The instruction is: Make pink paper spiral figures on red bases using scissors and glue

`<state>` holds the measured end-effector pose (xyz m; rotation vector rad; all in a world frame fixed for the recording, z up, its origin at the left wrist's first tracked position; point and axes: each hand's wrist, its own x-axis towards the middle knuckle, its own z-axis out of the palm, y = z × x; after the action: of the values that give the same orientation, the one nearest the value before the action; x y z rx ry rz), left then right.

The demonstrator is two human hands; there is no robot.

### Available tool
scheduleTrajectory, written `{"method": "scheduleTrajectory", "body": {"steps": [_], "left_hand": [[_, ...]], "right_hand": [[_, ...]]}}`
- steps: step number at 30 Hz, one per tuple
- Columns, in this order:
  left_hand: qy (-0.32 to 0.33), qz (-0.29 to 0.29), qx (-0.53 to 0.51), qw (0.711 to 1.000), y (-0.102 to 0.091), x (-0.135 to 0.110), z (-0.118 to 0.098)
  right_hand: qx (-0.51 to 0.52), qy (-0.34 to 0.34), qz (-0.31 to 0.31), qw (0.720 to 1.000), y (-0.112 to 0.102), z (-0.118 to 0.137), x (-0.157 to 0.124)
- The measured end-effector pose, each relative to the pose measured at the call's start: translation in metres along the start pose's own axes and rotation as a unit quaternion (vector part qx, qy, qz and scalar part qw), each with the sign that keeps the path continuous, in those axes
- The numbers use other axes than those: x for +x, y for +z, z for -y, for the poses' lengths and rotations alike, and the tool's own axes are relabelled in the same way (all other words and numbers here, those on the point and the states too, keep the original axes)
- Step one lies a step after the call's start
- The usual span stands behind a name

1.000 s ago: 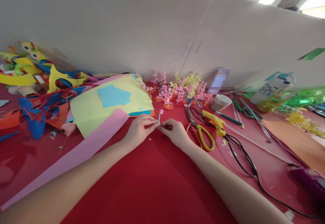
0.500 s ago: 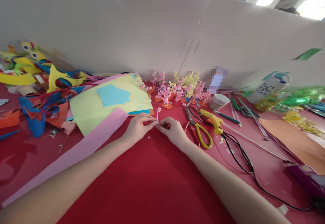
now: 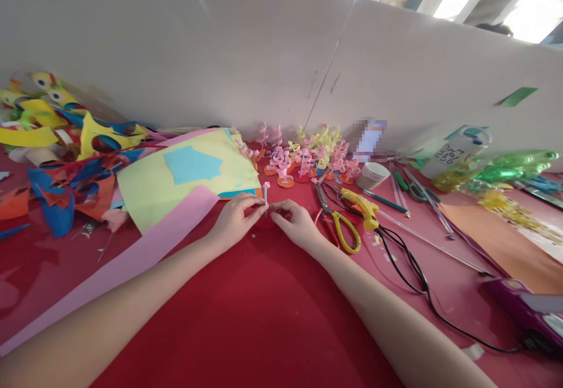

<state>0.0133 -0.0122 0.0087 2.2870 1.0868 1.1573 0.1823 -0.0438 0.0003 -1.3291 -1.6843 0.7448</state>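
A thin light-blue stick with a small pink paper curl at its top stands upright above the red table. My left hand pinches it between thumb and fingertips. Just to its right is my right hand, fingers bent, with a small gap between thumb and forefinger tips; it looks slightly apart from the stick. Behind both hands stand several curly pink and yellow paper pieces on round orange and red bases. Scissors with yellow and red handles lie right of my right hand.
A yellow glue gun with a black cord lies beyond the scissors, near a white cup. Left are a pink paper strip, yellow sheets and coloured scraps. A purple device sits at right. A grey wall rises behind.
My right fingertips have drawn slightly away from the stick, which now stands straighter in my left fingers. The whole view has shifted a little, with things appearing further left.
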Motion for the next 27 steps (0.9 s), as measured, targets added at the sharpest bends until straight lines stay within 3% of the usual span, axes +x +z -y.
{"method": "scheduleTrajectory", "body": {"steps": [9,19,27], "left_hand": [[0.025,0.028,0.03,0.999,0.001,0.0,0.001],[0.02,0.026,0.041,0.999,0.0,-0.003,0.01],[0.026,0.043,0.053,0.997,-0.002,-0.003,0.003]], "right_hand": [[-0.024,0.007,-0.019,1.0,0.001,-0.003,0.001],[-0.051,-0.005,0.015,0.999,0.0,-0.003,0.0],[-0.059,-0.007,-0.003,0.998,0.001,-0.004,0.001]]}}
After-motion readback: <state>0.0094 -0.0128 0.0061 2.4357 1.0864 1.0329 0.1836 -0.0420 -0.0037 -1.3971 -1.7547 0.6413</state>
